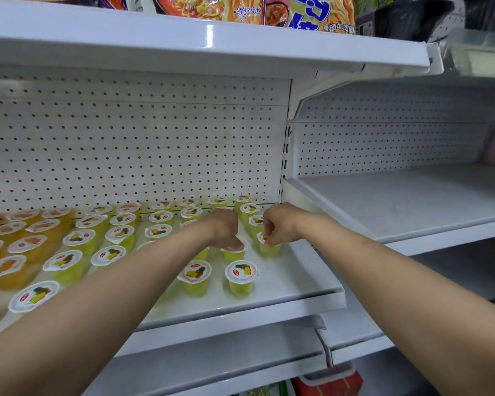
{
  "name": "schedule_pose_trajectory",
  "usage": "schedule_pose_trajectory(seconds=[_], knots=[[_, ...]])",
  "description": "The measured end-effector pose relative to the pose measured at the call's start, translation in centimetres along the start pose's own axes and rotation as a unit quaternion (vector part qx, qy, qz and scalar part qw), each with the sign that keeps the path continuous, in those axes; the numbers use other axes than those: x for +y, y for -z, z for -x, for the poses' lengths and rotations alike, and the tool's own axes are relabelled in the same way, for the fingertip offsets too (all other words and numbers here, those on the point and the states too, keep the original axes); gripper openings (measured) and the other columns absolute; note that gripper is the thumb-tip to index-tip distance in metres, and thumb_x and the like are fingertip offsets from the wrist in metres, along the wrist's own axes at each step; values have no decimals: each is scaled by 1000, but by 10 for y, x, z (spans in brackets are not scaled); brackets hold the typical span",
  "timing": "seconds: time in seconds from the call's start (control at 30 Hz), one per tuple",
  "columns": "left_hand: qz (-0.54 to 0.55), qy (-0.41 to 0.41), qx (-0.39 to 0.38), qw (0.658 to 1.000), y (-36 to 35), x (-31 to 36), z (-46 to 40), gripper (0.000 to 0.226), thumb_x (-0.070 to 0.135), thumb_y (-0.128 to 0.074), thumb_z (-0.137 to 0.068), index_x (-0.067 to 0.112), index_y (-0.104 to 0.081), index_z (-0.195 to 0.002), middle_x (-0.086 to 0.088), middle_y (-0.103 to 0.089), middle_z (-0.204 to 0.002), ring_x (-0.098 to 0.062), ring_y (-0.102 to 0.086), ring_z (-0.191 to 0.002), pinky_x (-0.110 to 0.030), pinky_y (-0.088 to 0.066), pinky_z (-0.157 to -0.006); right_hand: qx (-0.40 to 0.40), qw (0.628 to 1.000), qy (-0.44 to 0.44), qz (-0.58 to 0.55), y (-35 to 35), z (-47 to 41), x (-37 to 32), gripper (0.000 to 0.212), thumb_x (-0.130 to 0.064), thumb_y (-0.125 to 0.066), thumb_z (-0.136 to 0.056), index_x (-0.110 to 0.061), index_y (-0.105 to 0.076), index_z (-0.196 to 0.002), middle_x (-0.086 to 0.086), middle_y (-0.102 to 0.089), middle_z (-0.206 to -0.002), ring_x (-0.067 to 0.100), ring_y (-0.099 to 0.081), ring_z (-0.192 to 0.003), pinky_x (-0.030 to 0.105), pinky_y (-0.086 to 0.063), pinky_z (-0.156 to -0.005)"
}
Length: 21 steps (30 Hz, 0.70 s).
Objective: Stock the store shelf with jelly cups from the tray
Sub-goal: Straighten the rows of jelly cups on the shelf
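Rows of yellow-green jelly cups with white foil lids fill the white shelf (297,278). Orange jelly cups (6,270) stand at its left end. My left hand (226,228) reaches over the rows and grips the lid rim of one green cup (235,254) from above. My right hand (277,225) pinches the top of another green cup (269,250) at the right end of the shelf. Two more green cups (242,277) stand in front, near the shelf's front edge. The tray is out of view.
A perforated white back panel (132,150) rises behind the cups. The shelf above (206,50) carries noodle packets (320,12). To the right is a bare white shelf (412,201). Red packaging (329,381) shows on a lower shelf.
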State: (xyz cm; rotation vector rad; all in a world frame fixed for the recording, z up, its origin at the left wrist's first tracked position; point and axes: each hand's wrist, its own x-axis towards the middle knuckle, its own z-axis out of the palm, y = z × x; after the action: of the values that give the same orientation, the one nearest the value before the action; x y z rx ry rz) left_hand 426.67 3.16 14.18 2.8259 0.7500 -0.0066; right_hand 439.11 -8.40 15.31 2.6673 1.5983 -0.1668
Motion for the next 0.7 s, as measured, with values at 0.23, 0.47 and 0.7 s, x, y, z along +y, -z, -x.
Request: schedule_pose_trajectory(seconds=[0.23, 0.47, 0.7], knots=[[1, 24, -32, 999, 10, 0, 5, 49, 44, -77, -79, 5, -61, -103, -10, -64, -98, -24, -54, -87, -29, -39, -67, 3, 1000, -9, 1, -2, 0, -2, 29, -35, -79, -80, -15, -71, -100, 4, -69, -104, 23, -64, -98, 33, -56, -83], [6, 25, -23, 999, 6, 4, 7, 53, 37, -81, -76, 3, -61, -111, -10, -66, -111, -22, -53, -86, -27, -41, -68, 3, 1000, -14, 10, -1, -2, -4, 30, -35, -79, -80, -15, -71, -101, 4, -69, -104, 23, -64, -98, 35, -56, -85], [19, 33, 2, 999, -1, 1, 2, 57, 43, -81, -74, 7, -57, -111, -8, -63, -111, -23, -55, -96, -30, -43, -73, -4, 1000, -17, 17, 0, -3, -3, 31, -32, -77, -83, -13, -71, -107, 5, -69, -109, 23, -63, -101, 33, -55, -86]])
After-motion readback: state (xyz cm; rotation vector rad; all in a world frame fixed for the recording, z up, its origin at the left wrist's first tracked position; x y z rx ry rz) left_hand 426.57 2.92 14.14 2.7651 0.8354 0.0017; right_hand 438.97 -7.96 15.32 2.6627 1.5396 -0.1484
